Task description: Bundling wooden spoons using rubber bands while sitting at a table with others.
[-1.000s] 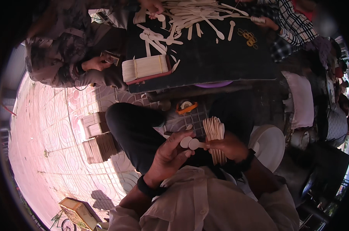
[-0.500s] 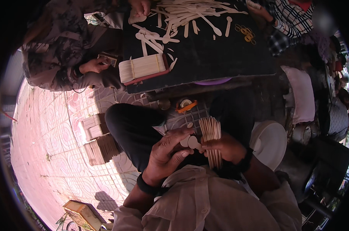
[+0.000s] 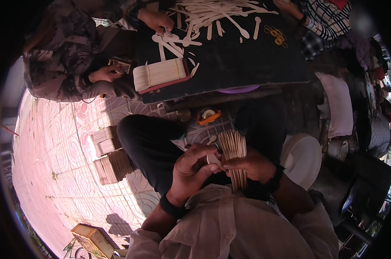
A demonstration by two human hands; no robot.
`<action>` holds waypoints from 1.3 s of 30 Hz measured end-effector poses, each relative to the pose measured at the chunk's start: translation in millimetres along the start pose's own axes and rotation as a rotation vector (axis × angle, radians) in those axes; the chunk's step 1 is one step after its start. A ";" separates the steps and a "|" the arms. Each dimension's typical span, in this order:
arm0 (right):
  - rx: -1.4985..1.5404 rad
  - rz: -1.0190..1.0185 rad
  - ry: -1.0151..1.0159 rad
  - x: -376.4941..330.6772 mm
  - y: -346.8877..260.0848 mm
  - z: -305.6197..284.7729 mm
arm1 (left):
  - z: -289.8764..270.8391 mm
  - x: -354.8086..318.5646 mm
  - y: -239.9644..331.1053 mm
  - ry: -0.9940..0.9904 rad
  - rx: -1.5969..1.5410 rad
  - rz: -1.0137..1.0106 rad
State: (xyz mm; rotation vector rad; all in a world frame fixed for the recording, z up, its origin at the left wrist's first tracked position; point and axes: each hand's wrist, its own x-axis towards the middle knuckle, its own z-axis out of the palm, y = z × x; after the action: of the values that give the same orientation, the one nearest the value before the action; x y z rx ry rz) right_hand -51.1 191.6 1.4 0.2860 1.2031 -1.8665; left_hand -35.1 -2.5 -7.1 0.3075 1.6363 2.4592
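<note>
Above my lap, my right hand (image 3: 256, 166) is wrapped round a fanned bundle of thin wooden spoons (image 3: 233, 149), seen mostly edge-on. Just left of it, my left hand (image 3: 190, 172) is closed, thumb and fingers pinching the pale rounded end of a wooden spoon (image 3: 212, 160). That spoon's handle runs toward my right thumb; how many pieces lie in the pinch I cannot make out. Beyond my left fingertips shows another small spoon (image 3: 211, 140).
Ahead stands a dark table (image 3: 238, 64) with a heap of loose wooden spoons (image 3: 217, 15), a banded stack (image 3: 158, 74) in a red tray and yellow rubber bands (image 3: 278, 36). A co-worker's hand (image 3: 157, 20) reaches over it. A white bucket (image 3: 305, 162) stands right; more stacks (image 3: 113, 167) lie left.
My left fingers have closed in, and the round spoon ends between them have turned more edge-on. The bundle has shifted slightly left. The co-worker's hand at upper left has moved further over the table.
</note>
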 end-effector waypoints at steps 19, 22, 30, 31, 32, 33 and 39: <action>-0.114 0.092 -0.180 -7.5 -3.5 9.0 | 0.3 1.8 3.3 -0.016 0.512 -0.025; -0.100 0.048 -0.312 -5.8 -3.7 12.1 | 2.8 4.9 10.3 -0.095 0.505 0.030; -0.110 0.006 -0.295 -3.2 3.5 8.6 | 16.3 -0.2 15.3 -0.063 0.228 -0.127; -0.090 0.005 -0.306 -2.8 2.8 9.8 | 16.5 -1.5 13.9 -0.045 0.139 -0.182; -0.093 0.004 -0.305 -2.8 2.9 10.3 | 16.5 -1.6 12.7 -0.030 0.047 -0.233; -0.074 -0.014 -0.298 -3.0 3.4 10.6 | 16.2 -0.9 11.0 -0.032 0.046 -0.231; -0.053 -0.013 -0.267 -2.0 12.0 5.6 | 15.0 0.8 -0.5 -0.046 0.157 -0.108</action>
State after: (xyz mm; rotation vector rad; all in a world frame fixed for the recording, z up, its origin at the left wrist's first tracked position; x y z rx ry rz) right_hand -39.4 186.2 -2.1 -0.0017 1.0699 -1.8141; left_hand -31.9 11.2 -1.8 0.2860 1.7818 2.2348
